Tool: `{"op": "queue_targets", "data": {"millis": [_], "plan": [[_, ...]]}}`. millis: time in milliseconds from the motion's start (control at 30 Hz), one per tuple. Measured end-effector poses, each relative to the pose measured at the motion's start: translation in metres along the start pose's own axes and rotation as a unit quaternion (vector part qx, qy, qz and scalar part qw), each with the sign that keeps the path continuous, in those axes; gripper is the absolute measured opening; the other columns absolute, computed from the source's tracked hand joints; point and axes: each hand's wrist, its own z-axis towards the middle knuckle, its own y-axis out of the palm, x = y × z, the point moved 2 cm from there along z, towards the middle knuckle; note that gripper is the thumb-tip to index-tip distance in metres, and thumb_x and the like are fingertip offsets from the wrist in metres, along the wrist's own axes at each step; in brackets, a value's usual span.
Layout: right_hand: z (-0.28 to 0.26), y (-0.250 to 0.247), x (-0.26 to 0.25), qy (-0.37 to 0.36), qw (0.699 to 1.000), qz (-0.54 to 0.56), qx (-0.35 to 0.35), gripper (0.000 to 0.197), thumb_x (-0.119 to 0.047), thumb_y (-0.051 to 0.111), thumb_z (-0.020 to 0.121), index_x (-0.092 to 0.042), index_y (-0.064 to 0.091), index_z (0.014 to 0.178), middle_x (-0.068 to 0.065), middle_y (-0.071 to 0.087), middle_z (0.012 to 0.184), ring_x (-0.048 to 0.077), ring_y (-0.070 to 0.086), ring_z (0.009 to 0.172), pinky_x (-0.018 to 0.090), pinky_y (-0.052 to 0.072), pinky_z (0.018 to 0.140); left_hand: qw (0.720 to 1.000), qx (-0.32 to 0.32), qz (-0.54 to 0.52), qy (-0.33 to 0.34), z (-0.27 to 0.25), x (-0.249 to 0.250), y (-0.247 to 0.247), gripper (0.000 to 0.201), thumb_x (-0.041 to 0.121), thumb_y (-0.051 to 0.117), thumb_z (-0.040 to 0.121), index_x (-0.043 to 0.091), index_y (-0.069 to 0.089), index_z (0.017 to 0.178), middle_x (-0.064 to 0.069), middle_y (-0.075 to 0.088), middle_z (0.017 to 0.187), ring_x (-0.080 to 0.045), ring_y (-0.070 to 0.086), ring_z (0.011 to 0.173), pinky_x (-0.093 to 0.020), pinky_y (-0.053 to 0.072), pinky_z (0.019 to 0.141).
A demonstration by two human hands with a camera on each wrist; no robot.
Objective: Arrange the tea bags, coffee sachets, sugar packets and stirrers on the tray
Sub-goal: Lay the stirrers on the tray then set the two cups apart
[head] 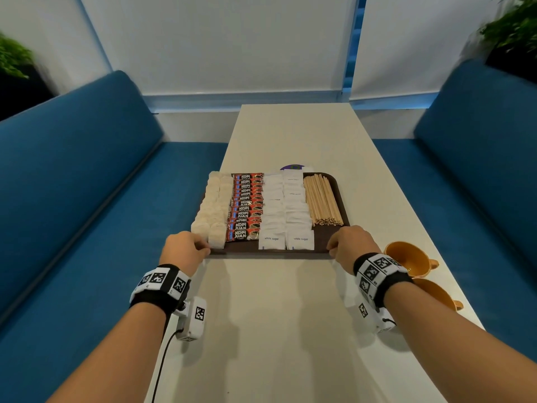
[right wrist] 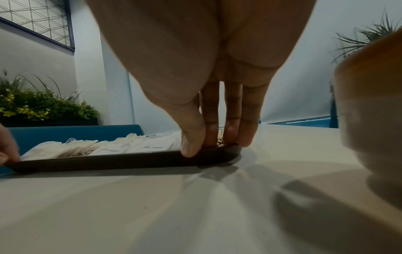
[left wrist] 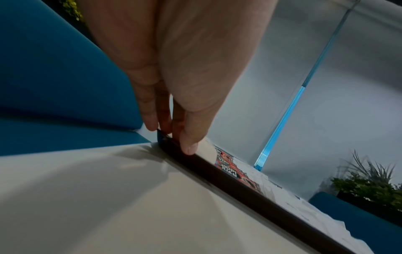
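A dark brown tray [head: 324, 238] lies lengthwise on the white table [head: 276, 315]. It carries rows of pale tea bags [head: 210, 210], red coffee sachets [head: 247, 205], white sugar packets [head: 286, 210] and wooden stirrers [head: 322, 199]. My left hand [head: 203, 249] pinches the tray's near left corner, and my right hand [head: 332, 250] pinches the near right corner. In the left wrist view the left hand [left wrist: 172, 135] has its thumb on the tray rim [left wrist: 239, 187] and its fingers over the edge. The right hand [right wrist: 211, 144] holds the tray rim [right wrist: 108, 161] the same way.
Two orange cups [head: 406, 257] [head: 436, 292] stand at the table's right edge, right beside my right wrist. A purple round item [head: 293, 167] peeks out behind the tray. Blue benches [head: 87, 213] flank the table, with plants [head: 514, 33] behind them.
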Motion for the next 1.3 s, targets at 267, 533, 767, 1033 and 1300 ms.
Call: {"op": "queue_targets", "data": {"millis": [267, 533, 767, 1033, 1300], "plan": [[-0.051, -0.037, 0.015, -0.054, 0.985, 0.158, 0.030, 0.018, -0.023, 0.067, 0.098, -0.031, 0.072, 0.114, -0.012, 0.070, 0.111, 0.004, 0.061, 0.098, 0.019, 0.043, 0.085, 0.998, 0.013, -0.038, 0.056, -0.024, 0.021, -0.011, 0.025, 0.021, 0.071, 0.093, 0.016, 0.073, 0.118, -0.004, 0.066, 0.119, -0.025, 0.062, 0.111, -0.034, 0.047, 0.093], [-0.150, -0.059, 0.096, -0.001, 0.963, 0.221, 0.153, 0.033, -0.026, 0.077, 0.089, -0.038, 0.064, 0.116, -0.023, 0.059, 0.106, 0.005, 0.057, 0.104, 0.024, 0.048, 0.091, 0.956, 0.040, -0.162, 0.242, -0.074, 0.136, 0.006, 0.023, 0.019, 0.075, 0.090, 0.025, 0.069, 0.111, 0.007, 0.048, 0.121, -0.015, 0.052, 0.117, -0.035, 0.046, 0.105], [-0.164, -0.032, 0.147, 0.062, 0.989, 0.131, 0.022, 0.103, -0.071, 0.082, 0.065, -0.038, 0.035, 0.150, -0.015, 0.039, 0.145, 0.009, 0.038, 0.134, 0.031, 0.040, 0.105, 0.903, -0.154, -0.142, 0.375, -0.114, 0.251, 0.067, 0.056, 0.025, 0.072, 0.092, 0.032, 0.047, 0.142, 0.009, 0.040, 0.140, -0.006, 0.050, 0.115, -0.030, 0.047, 0.105], [-0.160, -0.021, 0.155, 0.044, 0.980, 0.191, 0.031, 0.088, -0.066, 0.087, 0.064, -0.038, 0.049, 0.139, -0.020, 0.053, 0.124, 0.002, 0.051, 0.111, 0.026, 0.050, 0.096, 0.864, -0.254, -0.021, 0.434, -0.106, 0.324, 0.115, 0.086, 0.033, 0.078, 0.088, 0.044, 0.027, 0.155, 0.004, 0.009, 0.169, -0.033, 0.027, 0.150, -0.049, 0.035, 0.120], [-0.158, -0.024, 0.162, 0.038, 0.978, 0.205, 0.025, 0.094, -0.070, 0.086, 0.060, -0.039, 0.049, 0.140, -0.025, 0.052, 0.117, -0.001, 0.052, 0.104, 0.013, 0.041, 0.084, 0.860, -0.263, 0.012, 0.437, -0.079, 0.342, 0.133, 0.083, 0.037, 0.084, 0.082, 0.038, 0.038, 0.152, 0.000, 0.038, 0.154, -0.025, 0.049, 0.134, -0.037, 0.047, 0.111]]}}
